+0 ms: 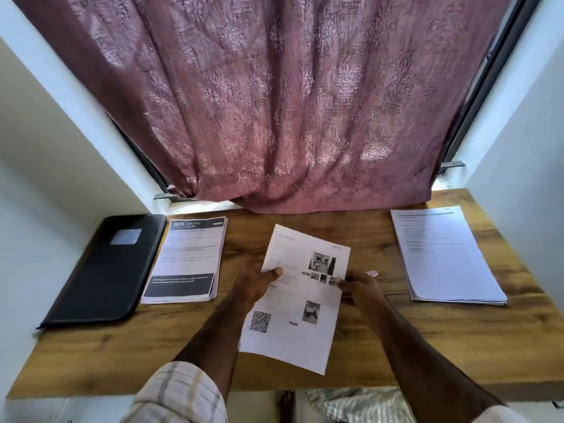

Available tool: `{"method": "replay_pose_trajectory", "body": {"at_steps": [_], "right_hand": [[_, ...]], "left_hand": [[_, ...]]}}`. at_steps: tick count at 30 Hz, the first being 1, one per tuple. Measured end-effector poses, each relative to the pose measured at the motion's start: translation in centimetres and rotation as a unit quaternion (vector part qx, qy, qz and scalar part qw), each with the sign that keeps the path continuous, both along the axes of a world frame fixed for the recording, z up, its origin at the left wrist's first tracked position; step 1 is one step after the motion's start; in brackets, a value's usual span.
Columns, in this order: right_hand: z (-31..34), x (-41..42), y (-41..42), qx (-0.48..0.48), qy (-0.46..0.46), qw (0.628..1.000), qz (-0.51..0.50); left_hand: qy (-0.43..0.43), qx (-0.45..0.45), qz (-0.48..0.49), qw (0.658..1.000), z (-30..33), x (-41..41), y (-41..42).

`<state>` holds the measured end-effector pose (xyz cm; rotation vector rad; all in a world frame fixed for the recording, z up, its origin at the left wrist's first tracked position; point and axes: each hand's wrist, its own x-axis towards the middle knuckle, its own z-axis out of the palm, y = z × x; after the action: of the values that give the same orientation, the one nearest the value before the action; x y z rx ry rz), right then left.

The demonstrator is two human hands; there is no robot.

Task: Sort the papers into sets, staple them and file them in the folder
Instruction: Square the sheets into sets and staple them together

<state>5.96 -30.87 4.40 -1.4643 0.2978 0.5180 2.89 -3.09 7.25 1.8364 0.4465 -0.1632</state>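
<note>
Station: wooden table (381, 340) below a mauve curtain (274, 102); clock directions were taken from the table's middle, twelve toward the curtain.

Item in hand: a printed sheet (300, 296) with small photographs and a QR code was held at the centre, raised and tilted off the table. Whether it was one sheet or several together could not be told.

Left hand (259, 282): clamped on the sheet's left edge, thumb on the printed face.

Right hand (360, 290): pinching the sheet's right edge, thumb tip on the face.

Sorted pile, ten o'clock: a stack with a dark header and dark footer band (186, 259) lay squared, just beside the folder.

Plain pile, two o'clock: a thicker stack of text pages (442, 254) lay well apart from the hands; whether it was sorted or awaiting sorting could not be told.

Folder (103, 270): black, closed, at nine o'clock, partly overhanging the table's left edge.

Small pale object (371, 273): just beyond the right hand; too little showed to identify it.

Stapler: none identified with certainty.

Staples: none discernible on any pile.

Progress, judged: sorting was under way, with at least one set begun.

Outstanding, judged: finishing the sort, all stapling and all filing.
</note>
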Motion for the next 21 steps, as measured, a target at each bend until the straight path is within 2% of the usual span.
{"method": "replay_pose_trajectory", "body": {"at_steps": [2, 3, 4, 5, 7, 9, 12, 14, 15, 18, 19, 21], "right_hand": [[-0.5, 0.5, -0.7, -0.093, -0.089, 0.991, -0.045], [-0.5, 0.7, -1.2, -0.178, -0.144, 0.973, -0.040], [-0.5, 1.1, -1.6, -0.296, -0.193, 0.936, 0.000], [-0.5, 1.4, -2.1, -0.408, -0.231, 0.880, 0.079], [-0.3, 2.1, -2.7, -0.539, -0.236, 0.774, 0.234], [-0.1, 2.9, -2.5, -0.582, -0.222, 0.719, 0.308], [-0.5, 3.2, -2.2, -0.609, -0.214, 0.699, 0.307], [-1.5, 3.0, -2.5, -0.618, -0.197, 0.707, 0.282], [-2.0, 2.9, -2.8, -0.600, -0.194, 0.737, 0.244], [-1.6, 3.3, -2.6, -0.412, -0.173, 0.893, 0.057], [-0.6, 4.0, -2.0, -0.349, -0.181, 0.919, 0.012], [2.5, 6.1, -0.1, -0.251, -0.214, 0.944, 0.004]], "left_hand": [[0.018, 0.012, -0.014, 1.000, -0.6, 0.8, 0.8], [0.027, 0.016, -0.017, 0.999, -0.9, 1.3, 1.3], [0.036, 0.022, -0.026, 0.999, -1.2, 1.9, 1.9], [0.040, 0.025, -0.038, 0.998, -1.3, 2.3, 2.3], [0.041, 0.033, -0.069, 0.996, -1.0, 3.3, 2.9], [0.046, 0.051, -0.109, 0.992, -0.7, 4.3, 3.5], [0.068, 0.077, -0.169, 0.980, -0.5, 5.8, 4.3], [0.076, 0.100, -0.203, 0.971, -0.4, 6.5, 4.8], [0.076, 0.106, -0.218, 0.967, -0.5, 6.7, 4.9], [0.073, 0.111, -0.239, 0.962, 0.0, 7.3, 5.7], [0.070, 0.112, -0.241, 0.962, 0.3, 7.7, 5.9], [0.060, 0.117, -0.244, 0.961, 1.7, 8.8, 6.1]]}}
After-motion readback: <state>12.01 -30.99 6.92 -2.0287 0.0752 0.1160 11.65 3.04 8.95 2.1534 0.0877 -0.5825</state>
